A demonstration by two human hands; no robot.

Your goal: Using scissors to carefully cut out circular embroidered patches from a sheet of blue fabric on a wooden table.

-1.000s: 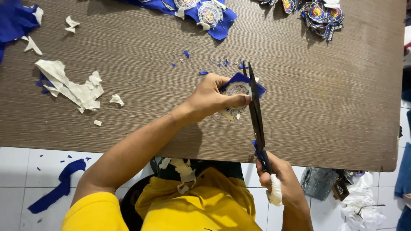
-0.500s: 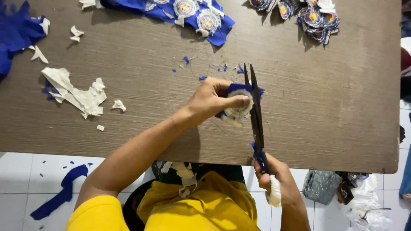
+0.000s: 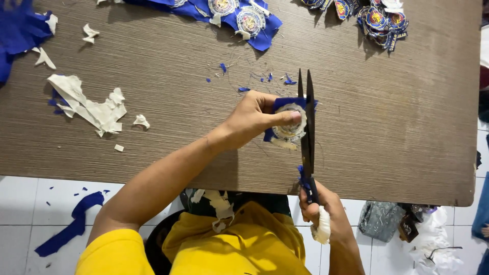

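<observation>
Head view shows the left hand (image 3: 254, 117) closed on a round patch (image 3: 290, 122) of blue cloth with a pale back. The thumb presses on top of it. The patch is held just above the desk (image 3: 407, 127), near the middle of the front edge. The right hand (image 3: 323, 211) is wrapped tight around the handles of the black scissors (image 3: 307, 127), and one handle is padded with white cloth. The blades point away from the person, almost shut, right against the patch's right side.

The thumb tip sits very close to the blades, so a fast snip could nick it. If the patch turns in the fingers, the blades could bite into the round picture, not just the blue edge.

Small blue snips (image 3: 265, 79) lie just past the hand. White backing scraps (image 3: 86, 104) sit near the left edge. More patches on blue cloth (image 3: 244, 18) lie along the back edge, and cut patches (image 3: 377, 18) are piled at the back right corner.
</observation>
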